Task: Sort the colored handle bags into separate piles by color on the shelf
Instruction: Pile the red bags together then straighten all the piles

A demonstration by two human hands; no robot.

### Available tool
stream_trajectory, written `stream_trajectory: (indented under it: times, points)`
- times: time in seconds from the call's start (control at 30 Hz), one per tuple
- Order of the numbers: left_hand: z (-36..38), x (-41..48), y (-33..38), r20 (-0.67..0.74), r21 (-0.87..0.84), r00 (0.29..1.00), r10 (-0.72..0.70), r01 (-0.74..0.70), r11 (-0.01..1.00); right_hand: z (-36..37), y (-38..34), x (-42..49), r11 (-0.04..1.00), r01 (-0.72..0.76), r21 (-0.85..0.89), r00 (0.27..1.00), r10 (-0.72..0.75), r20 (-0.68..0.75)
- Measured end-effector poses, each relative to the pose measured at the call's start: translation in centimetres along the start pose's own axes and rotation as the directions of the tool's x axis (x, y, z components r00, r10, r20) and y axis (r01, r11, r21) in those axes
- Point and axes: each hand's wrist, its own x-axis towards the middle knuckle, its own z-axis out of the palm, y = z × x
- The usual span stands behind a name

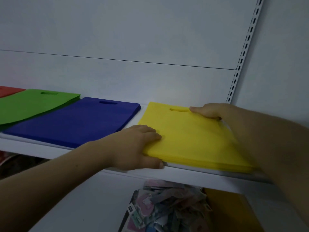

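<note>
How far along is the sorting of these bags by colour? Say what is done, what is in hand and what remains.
Done: the red pile, green pile and blue pile lie as one-colour piles on the shelf. In hand: the left hand and right hand grip the yellow pile at its edges. Left: probably only settling it; no mixed bags show on the shelf, though it runs out of view leftward.

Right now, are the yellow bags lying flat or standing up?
Flat: the yellow bags lie stacked on the shelf, handle slot facing up.
</note>
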Motion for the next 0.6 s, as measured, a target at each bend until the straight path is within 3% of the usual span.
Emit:
stream_trajectory:
  times: [0.33,0.6]
  points:
    - [0.7,1.1,1.9,-0.065,-0.079,0.998,0.0,-0.006,0.997,-0.1,0.6,0.5,0.995,0.098,-0.029,0.994,-0.099,-0.037]
    - [1.0,1.5,2.3,-0.058,-0.098,0.998,-0.017,0.011,0.995,0.2,1.2,1.1,0.999,0.029,-0.026,0.999,-0.03,-0.024]
